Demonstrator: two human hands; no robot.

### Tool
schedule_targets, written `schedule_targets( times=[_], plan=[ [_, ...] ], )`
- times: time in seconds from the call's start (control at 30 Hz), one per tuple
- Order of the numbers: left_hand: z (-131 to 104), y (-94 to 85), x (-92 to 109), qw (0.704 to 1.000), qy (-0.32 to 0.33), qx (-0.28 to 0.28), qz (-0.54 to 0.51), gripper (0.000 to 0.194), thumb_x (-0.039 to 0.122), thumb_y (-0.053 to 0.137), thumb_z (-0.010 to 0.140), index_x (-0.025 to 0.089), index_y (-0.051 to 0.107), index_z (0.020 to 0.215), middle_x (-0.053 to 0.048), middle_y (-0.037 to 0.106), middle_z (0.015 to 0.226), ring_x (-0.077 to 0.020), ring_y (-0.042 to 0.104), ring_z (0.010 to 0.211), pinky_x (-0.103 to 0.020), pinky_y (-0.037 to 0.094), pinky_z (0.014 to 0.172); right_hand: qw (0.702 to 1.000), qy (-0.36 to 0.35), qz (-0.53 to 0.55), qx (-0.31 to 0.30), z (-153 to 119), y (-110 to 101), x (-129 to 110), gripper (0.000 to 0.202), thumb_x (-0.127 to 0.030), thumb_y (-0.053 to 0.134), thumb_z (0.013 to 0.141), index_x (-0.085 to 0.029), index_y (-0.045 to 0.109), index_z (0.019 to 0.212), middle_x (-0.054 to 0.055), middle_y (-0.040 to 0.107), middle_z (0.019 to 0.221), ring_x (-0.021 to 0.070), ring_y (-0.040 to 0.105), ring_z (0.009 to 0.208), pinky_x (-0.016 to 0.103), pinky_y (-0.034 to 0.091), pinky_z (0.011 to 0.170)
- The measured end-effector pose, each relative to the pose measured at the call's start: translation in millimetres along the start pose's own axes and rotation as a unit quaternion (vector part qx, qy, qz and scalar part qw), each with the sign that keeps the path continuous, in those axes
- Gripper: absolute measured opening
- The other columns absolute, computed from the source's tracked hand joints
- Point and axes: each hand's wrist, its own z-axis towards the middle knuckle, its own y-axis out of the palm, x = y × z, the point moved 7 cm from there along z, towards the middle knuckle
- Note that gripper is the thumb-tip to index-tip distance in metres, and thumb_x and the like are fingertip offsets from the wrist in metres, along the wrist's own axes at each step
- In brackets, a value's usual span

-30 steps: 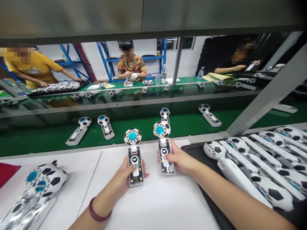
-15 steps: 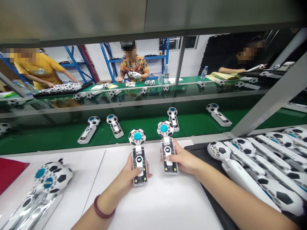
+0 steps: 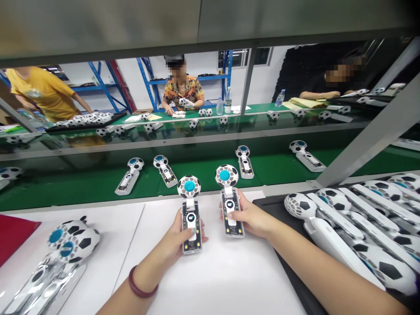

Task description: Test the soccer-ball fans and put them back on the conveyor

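Note:
My left hand (image 3: 181,236) is wrapped round a handheld fan (image 3: 189,187) with a football-patterned head, a blue centre and a clear body. Its thumb lies on the white strip below a round lit display. To the right, my right hand (image 3: 246,214) grips a similar fan (image 3: 226,176), thumb on its white strip, display lit. Both fans are upright, side by side and apart, above the white work surface (image 3: 210,280). Their heads reach toward the near edge of the green conveyor belt (image 3: 210,168).
At right, a black tray (image 3: 262,202) bears several football fans. Two more fans (image 3: 75,240) lie at left, beside a red item (image 3: 16,236). Several fans sit on the belt. A metal post (image 3: 370,127) slants at right. Three people are across the line.
The fans on the near belt have shifted right, while those on the far belt moved slightly left. My hands have hardly moved. Across the line, the people have changed their arm positions.

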Motion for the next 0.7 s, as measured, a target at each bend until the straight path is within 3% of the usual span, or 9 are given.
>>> schedule_targets(
  times=[0.27,0.5,0.7],
  plan=[
    [0.7,1.2,0.4,1.0,-0.005,-0.008,0.0,0.061,0.032,0.075,0.062,0.025,0.035,0.108,-0.002,0.059,0.089,-0.0165,0.058,0.076,-0.046,0.049,0.081,1.0,-0.002,-0.006,0.002,0.0,-1.3,1.0,0.068,-0.012,0.068,0.058,-0.026,0.029,0.112,-0.002,0.057,0.086,0.0155,0.059,0.075,0.032,0.044,0.071],
    [-0.3,-1.4,0.5,1.0,-0.001,-0.009,-0.003,0.05,0.022,0.066,0.07,0.025,0.035,0.109,-0.003,0.059,0.089,-0.0165,0.058,0.077,-0.045,0.049,0.081,1.0,-0.001,-0.022,0.005,-0.7,2.1,-0.2,0.07,-0.014,0.07,0.058,-0.026,0.028,0.113,-0.001,0.056,0.088,0.0158,0.058,0.077,0.032,0.044,0.072],
    [-9.2,2.1,16.7,0.999,0.053,0.011,-0.004,0.049,0.026,0.071,0.067,0.025,0.04,0.105,-0.003,0.057,0.091,-0.0171,0.059,0.077,-0.045,0.051,0.079,0.994,-0.07,-0.083,-0.024,-4.6,10.3,-12.6,0.067,-0.016,0.07,0.063,-0.028,0.028,0.114,0.002,0.054,0.101,0.0171,0.059,0.085,0.035,0.046,0.075]
  ],
)
